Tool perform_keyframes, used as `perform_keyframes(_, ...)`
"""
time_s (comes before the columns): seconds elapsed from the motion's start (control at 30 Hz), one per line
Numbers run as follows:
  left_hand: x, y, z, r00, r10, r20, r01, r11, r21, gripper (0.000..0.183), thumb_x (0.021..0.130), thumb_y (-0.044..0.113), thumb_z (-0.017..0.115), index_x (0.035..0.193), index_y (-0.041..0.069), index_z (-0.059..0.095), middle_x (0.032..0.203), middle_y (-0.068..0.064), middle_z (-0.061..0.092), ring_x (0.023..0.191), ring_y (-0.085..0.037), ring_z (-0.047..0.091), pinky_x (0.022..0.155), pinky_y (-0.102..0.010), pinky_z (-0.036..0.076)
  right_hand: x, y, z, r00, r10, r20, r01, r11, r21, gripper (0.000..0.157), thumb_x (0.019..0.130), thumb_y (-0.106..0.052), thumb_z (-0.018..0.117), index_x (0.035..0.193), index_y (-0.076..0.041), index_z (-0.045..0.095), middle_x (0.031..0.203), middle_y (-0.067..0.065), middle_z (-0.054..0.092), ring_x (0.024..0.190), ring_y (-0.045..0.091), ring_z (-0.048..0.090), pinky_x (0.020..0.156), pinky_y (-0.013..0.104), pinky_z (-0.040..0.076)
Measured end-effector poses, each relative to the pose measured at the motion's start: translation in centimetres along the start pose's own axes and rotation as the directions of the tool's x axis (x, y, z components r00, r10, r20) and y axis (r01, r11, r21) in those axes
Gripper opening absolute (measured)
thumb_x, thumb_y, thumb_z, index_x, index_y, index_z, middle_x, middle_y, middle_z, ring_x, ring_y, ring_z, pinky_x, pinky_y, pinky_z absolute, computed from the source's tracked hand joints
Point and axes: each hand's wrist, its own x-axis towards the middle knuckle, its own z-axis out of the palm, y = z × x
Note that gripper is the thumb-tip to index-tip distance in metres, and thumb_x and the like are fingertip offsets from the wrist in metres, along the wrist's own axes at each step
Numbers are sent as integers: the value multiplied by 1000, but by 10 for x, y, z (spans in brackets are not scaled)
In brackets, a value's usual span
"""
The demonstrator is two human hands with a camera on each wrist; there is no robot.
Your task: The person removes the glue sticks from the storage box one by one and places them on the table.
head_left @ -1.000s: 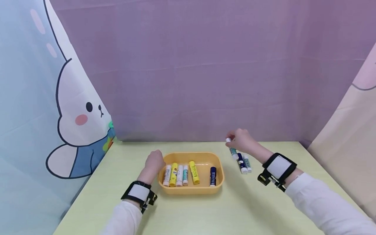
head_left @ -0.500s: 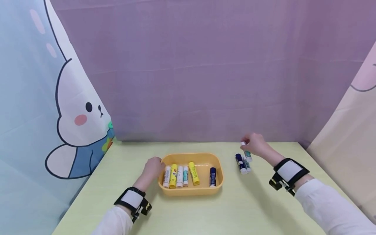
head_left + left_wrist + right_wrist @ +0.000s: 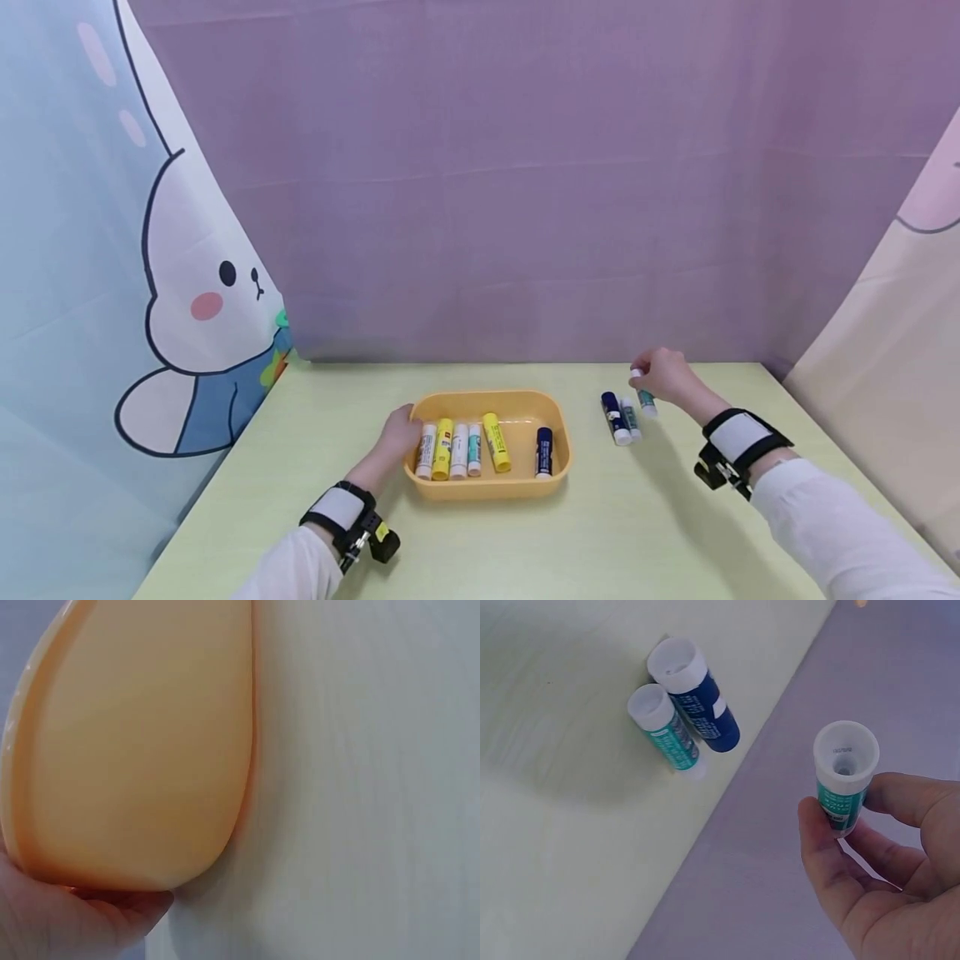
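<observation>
We find the teal-and-white tube [image 3: 844, 784] tilted in the right hand [image 3: 663, 377], pinched between thumb and fingers, its hollow white end facing the right wrist camera. It sits near the far edge of the bench [image 3: 480, 550], just right of 2 other tubes; we cannot tell whether its lower end touches the surface. Those 2 lie close together, side by side: a navy tube [image 3: 615, 419] with a white end and a slimmer teal tube [image 3: 630, 418].

To their left we see the orange tray [image 3: 495, 492], with the left hand [image 3: 397, 432] clamped on its left end. Inside we count 6 tubes: a white tube [image 3: 425, 451], a yellow tube [image 3: 442, 449], a pale tube [image 3: 459, 451] and a small teal-banded tube [image 3: 474, 450] lie in a row, another yellow tube [image 3: 496, 442] slants beside them, and a dark blue tube [image 3: 543, 452] lies apart near the right end.

Behind, we see a purple cloth [image 3: 480, 183], with a rabbit print [image 3: 202, 258] at the left.
</observation>
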Motion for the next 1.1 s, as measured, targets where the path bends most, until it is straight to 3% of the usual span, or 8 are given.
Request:
perform_keyframes(0.1,2,-1,3,999,-34,4,34,998,-49,41,94,2,34,133,-8,41,130,-27,49,122,-41,47,105,-52,38,1,4,5,1000,4,5,-4,1000,6,23,82,-10,68,96,8,65,81,12,63,73,22,58,61,29,51)
perform_keyframes(0.33,4,2,4,997,-74,-6,74,996,-50,42,95,2,33,136,-5,39,132,-25,48,123,-40,46,104,-53,38,6,16,16,1000,24,16,-24,1000,2,27,82,-9,67,100,11,65,85,16,64,73,22,59,60,29,52)
perform_keyframes(0.73,8,0,5,998,-57,-37,57,998,-8,43,93,-1,32,135,-7,40,129,-26,50,119,-39,50,103,-51,41,11,39,37,1000,8,-19,-8,999,-31,28,80,-8,67,100,12,65,84,19,66,72,24,61,67,39,52)
perform_keyframes(0.97,6,2,8,998,-60,-35,61,998,16,45,92,-3,32,136,-7,37,132,-27,48,122,-39,48,104,-51,39,6,45,45,999,24,-29,-25,999,-45,26,78,-6,66,97,12,65,79,16,64,71,25,57,68,42,50)
perform_keyframes(1.1,6,4,8,998,-53,-32,54,998,26,46,91,-3,33,137,-7,36,132,-27,47,122,-39,48,105,-51,38,5,49,48,998,62,-10,-63,997,-36,28,81,-6,64,102,13,63,86,21,64,75,28,59,71,43,52)
